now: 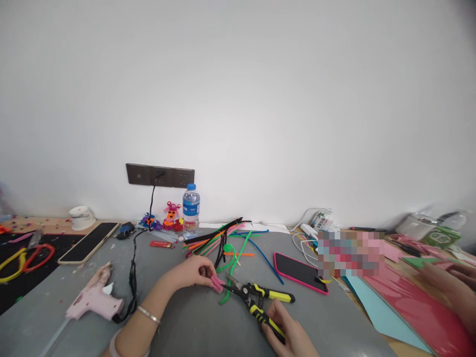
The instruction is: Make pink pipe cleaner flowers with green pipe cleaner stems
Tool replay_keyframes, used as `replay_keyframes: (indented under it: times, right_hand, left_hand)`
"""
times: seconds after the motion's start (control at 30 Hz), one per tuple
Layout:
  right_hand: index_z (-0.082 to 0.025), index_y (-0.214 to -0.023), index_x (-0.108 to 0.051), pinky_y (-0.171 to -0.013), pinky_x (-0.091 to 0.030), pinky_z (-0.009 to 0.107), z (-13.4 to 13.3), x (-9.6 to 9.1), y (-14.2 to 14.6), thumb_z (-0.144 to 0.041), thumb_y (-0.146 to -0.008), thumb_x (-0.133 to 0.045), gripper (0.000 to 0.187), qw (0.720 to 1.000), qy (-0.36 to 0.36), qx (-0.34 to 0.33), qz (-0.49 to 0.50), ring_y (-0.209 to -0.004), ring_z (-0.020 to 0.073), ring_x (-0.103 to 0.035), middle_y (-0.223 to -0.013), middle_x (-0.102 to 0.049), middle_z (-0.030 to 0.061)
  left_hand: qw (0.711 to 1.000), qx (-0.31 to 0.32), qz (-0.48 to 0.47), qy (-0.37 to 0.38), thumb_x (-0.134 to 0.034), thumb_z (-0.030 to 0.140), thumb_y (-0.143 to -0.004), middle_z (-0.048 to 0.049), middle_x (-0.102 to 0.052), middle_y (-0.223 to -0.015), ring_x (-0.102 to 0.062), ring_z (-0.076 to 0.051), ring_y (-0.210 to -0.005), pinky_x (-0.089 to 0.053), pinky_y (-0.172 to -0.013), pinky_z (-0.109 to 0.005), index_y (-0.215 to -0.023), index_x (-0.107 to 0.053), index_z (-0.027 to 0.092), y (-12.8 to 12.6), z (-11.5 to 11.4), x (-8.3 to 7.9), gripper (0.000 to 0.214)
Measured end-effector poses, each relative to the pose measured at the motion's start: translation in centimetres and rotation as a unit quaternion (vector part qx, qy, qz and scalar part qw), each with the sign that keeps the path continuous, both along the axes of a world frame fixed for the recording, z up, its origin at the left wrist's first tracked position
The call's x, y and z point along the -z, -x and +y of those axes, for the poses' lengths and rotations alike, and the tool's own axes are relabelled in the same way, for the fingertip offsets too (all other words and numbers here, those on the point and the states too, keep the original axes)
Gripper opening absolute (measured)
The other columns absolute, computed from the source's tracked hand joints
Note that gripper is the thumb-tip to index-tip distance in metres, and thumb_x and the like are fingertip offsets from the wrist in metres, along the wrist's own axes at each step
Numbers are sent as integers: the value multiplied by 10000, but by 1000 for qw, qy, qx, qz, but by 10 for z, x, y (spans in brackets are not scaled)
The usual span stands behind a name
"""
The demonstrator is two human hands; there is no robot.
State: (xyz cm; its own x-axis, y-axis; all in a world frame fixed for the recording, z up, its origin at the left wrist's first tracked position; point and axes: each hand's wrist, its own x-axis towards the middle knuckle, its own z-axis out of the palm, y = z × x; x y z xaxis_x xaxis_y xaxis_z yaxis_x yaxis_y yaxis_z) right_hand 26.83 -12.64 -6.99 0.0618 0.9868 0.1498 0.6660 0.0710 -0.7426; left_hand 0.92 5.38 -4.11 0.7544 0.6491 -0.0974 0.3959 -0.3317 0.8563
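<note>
My left hand (193,272) rests on the grey table (193,327), its fingers pinched on a small bundle of pink pipe cleaner pieces (216,283). My right hand (288,332) grips one yellow-and-black handle of a pair of pliers (256,297). The pliers lie open, and their jaws point at the pink bundle. A green pipe cleaner (232,270) curls just behind the jaws. A bracelet (148,314) is on my left wrist.
A pile of coloured pipe cleaners (219,238), a water bottle (191,210), a pink-cased phone (300,272), a pink glue gun (94,300) with its black cord, and another phone (88,242) lie around. At the right, another person's hands (455,287) work over red and blue paper sheets (409,312).
</note>
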Motion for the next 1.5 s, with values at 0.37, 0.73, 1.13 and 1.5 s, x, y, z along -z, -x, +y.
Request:
replay_keyframes:
  times: [0.37, 0.73, 1.13, 1.5]
  right_hand:
    - [-236, -786, -498, -550, -426, 191, 0, 3, -3, -385, -798, -583, 173, 1000, 12, -2, 17, -562, 146, -531, -664, -580, -13]
    - [-225, -836, -566, -581, -442, 189, 1, 5, -4, -400, -778, -608, 189, 1000, 12, 2, 13, -594, 145, -543, -675, -594, -10]
    - [-229, -836, -550, -586, -449, 197, 0, 1, -1, -363, -782, -593, 151, 1000, 5, -1, 11, -602, 152, -557, -685, -595, -9]
    - [-230, -847, -539, -571, -435, 185, 1, 1, -2, -368, -792, -581, 154, 1000, 11, -3, -3, -575, 135, -534, -677, -586, -18]
  left_hand:
    - [1000, 1, 0, 8, -784, 370, -646, 14, -606, -672, -514, -138, -639, -382, -565, -210, -808, -732, 162, -1, -1, -2, 269]
    - [1000, 1, 5, 13, -773, 358, -651, 14, -598, -668, -506, -140, -632, -380, -566, -215, -798, -726, 163, -2, -2, -5, 249]
    - [1000, -1, 5, 19, -760, 305, -656, 28, -572, -650, -502, -135, -622, -376, -556, -214, -808, -720, 156, -2, -2, -5, 216]
    - [1000, 0, 8, 15, -756, 344, -654, 23, -597, -660, -498, -135, -621, -386, -570, -217, -817, -721, 154, -2, -2, -6, 253]
